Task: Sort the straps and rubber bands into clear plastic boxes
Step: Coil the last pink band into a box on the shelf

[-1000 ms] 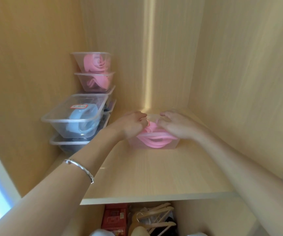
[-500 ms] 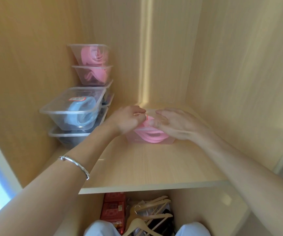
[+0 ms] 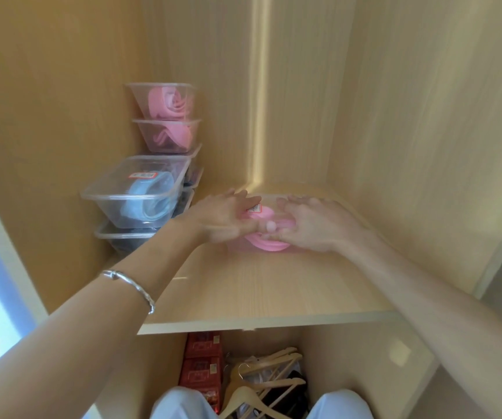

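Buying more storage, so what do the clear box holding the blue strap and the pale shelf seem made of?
Clear box: thin glossy plastic, the blue strap shows through its walls. Pale shelf: matte wood-grain board, possibly laminate; fine grain lines.

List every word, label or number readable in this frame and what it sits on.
Nothing can be read.
Red-and-white label in the clear box with the blue strap: blurred.
White label by the pink strap: blurred.
Print on the red boxes below the shelf: blurred.
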A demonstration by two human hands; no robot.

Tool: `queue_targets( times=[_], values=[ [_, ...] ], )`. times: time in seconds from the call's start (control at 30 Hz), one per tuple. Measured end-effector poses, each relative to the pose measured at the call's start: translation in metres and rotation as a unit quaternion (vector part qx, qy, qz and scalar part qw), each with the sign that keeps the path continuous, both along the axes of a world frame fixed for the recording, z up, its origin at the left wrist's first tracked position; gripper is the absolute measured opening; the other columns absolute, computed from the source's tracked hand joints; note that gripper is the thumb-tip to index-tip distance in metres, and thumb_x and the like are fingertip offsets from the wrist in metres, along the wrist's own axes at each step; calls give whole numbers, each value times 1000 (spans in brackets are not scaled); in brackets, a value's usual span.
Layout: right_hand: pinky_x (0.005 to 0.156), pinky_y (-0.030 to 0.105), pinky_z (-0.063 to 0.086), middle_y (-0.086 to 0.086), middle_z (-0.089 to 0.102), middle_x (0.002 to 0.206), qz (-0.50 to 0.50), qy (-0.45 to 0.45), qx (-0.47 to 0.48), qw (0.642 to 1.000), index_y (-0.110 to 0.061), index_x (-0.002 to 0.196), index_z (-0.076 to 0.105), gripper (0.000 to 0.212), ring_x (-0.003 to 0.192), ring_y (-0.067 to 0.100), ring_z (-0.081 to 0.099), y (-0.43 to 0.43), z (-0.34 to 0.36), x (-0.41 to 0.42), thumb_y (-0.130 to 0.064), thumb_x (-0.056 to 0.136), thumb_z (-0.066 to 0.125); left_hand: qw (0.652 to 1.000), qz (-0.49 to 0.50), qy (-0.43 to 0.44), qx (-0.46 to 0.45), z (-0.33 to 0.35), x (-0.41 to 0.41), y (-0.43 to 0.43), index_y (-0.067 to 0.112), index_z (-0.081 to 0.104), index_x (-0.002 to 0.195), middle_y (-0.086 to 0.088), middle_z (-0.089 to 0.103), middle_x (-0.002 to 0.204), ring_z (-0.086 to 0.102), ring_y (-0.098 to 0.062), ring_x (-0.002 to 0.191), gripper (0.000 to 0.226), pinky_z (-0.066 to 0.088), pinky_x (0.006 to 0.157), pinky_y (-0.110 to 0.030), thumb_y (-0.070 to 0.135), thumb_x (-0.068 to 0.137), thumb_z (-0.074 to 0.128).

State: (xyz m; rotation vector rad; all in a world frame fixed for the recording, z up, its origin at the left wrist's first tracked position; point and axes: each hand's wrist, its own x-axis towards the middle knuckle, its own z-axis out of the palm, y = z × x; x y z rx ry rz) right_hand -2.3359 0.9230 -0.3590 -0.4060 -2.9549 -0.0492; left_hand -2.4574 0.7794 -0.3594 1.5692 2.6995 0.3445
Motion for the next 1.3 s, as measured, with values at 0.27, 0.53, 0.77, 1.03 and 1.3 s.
queue_targets(
  times=[0.27,0.53,0.77,1.03,1.3],
  values=[
    [106,33,31,1,33,156,29,5,4,1000,-30,149,31,66,142,22,32,-4,7,7,-63,92,41,999,5,19,-43,4,7,-5,30,20,151,0,19,159,13,-22,147,91,17,115,-39,75,76,44],
    [100,18,23,-5,36,154,75,7,-84,994,-24,146,39,61,142,14,28,5,9,13,-50,93,53,999,-2,31,-35,2,8,-9,26,29,148,-3,27,154,17,-19,144,72,19,112,-35,64,89,43],
    [108,30,28,7,44,147,24,92,-267,959,-19,135,55,53,139,19,36,27,3,0,-51,95,45,998,25,-28,-42,7,9,-2,33,18,151,2,-1,162,-10,-20,148,86,5,118,-44,72,80,48],
    [98,21,33,8,41,150,-38,81,-264,961,-9,145,41,51,136,21,40,40,5,-29,-17,95,48,996,40,48,-59,-4,7,13,29,24,146,-9,26,152,18,-31,141,76,21,111,-45,73,85,35],
    [115,32,16,13,27,156,-73,22,-232,970,-2,135,46,41,145,24,15,34,-5,-36,-16,105,21,997,50,-7,-52,-4,11,12,31,13,152,-5,9,161,0,-27,148,85,7,116,-43,76,83,36]
  ],
)
